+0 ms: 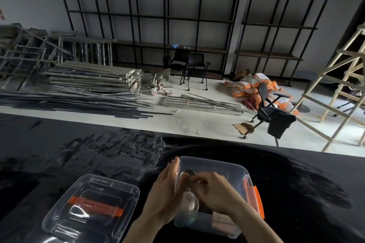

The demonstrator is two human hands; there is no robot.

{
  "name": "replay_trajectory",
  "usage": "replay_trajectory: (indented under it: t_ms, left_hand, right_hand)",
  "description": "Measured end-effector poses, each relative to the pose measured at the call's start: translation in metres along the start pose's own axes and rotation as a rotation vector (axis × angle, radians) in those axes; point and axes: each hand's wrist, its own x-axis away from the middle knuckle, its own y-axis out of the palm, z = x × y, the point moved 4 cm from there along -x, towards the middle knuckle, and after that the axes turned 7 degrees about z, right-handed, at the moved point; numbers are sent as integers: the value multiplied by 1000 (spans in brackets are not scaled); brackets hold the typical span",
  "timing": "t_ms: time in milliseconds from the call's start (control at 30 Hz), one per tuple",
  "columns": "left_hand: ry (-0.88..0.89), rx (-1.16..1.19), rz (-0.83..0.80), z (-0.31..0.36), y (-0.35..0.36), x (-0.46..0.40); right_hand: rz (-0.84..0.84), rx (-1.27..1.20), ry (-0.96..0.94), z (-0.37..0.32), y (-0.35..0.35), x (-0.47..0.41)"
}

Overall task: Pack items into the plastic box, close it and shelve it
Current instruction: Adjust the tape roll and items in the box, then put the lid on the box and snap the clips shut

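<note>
A clear plastic box with orange side latches stands open on the black table, low and right of centre. Its clear lid with an orange handle lies upside down to the left. My left hand rests flat against the box's left wall, fingers together. My right hand reaches into the box with fingers pinched around a clear glass item; the grip is blurred. A round metal ring shows just beyond my fingers. Other contents at the box's bottom are dim.
The black table has a glossy plastic cover. Beyond its far edge lie metal rods, office chairs, orange sacks and a wooden ladder frame. Black wall shelving fills the back wall.
</note>
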Motion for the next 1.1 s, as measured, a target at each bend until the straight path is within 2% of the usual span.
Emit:
replay_trajectory:
  t_ms: [67, 133, 200, 300, 400, 500, 633, 733, 867, 967, 1100]
  left_hand:
    - [29, 11, 64, -1, -7, 1]
    - [17, 5, 155, -10, -24, 1]
    - [-53, -52, 249, -30, -50, 1]
    - [-205, -185, 372, -73, -101, 6]
    - [-442, -243, 391, -124, -144, 18]
    - [-568, -413, 317, -163, -172, 33]
    - [-631, -499, 285, -195, -188, 51]
    - [-658, -422, 251, -208, -185, 54]
    - [-790, -315, 371, -213, -197, 58]
    - [-899, -90, 439, -205, -210, 51]
    - [-779, 174, 554, -149, -221, 12]
  right_hand:
    - [190, 88, -94, -10, -12, -3]
    - [343, 55, -215, -31, -19, -4]
    - [375, -57, -304, -60, -12, -4]
    - [304, -195, -357, -103, 20, -2]
    - [115, -188, -328, -132, 75, 1]
    - [-136, -38, -157, -137, 132, 2]
    - [-242, 57, 80, -122, 175, 8]
    - [-238, 0, 194, -116, 185, 5]
    - [-160, -135, 287, -117, 173, -5]
    - [-112, -159, 253, -120, 146, -23]
    - [5, -175, 135, -125, 78, -53]
